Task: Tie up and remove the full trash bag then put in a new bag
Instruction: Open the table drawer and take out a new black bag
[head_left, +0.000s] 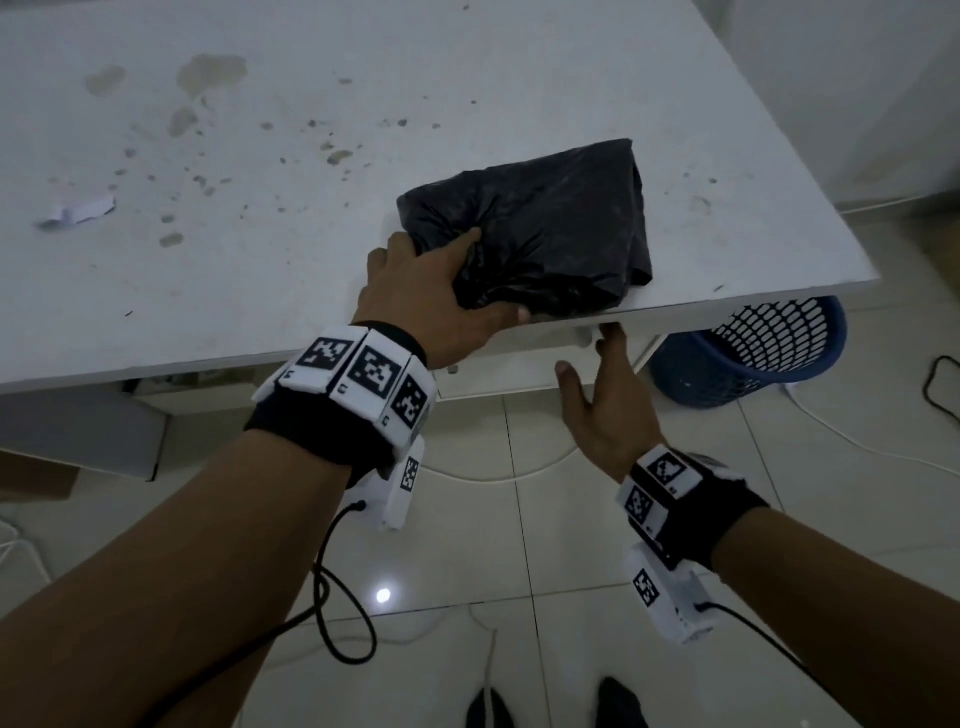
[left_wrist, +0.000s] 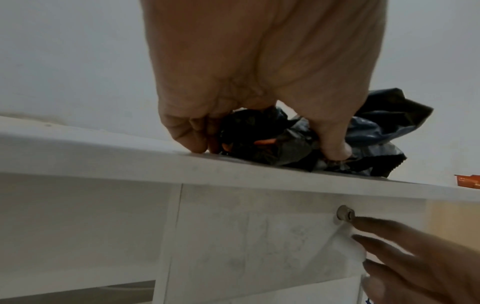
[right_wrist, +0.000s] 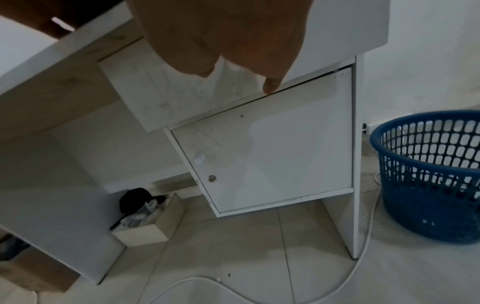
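Both hands work the new-bag step: left hand (head_left: 436, 291) grips the folded black trash bag (head_left: 540, 228) at frame centre on the desk (head_left: 260, 156); right hand (head_left: 605, 410), fingers spread, holds nothing. Next (my guess): unfold it over the blue basket (head_left: 769, 348), lower right.

No readable words, brands or numbers showed anywhere. Only black-and-white square code markers (head_left: 375, 372) stood on the white wristbands behind both hands, and their small edge characters were too blurred to read.

L hand (head_left: 431, 291) curled in a grip; R hand (head_left: 608, 410) w/ fingers straight, outstretched.
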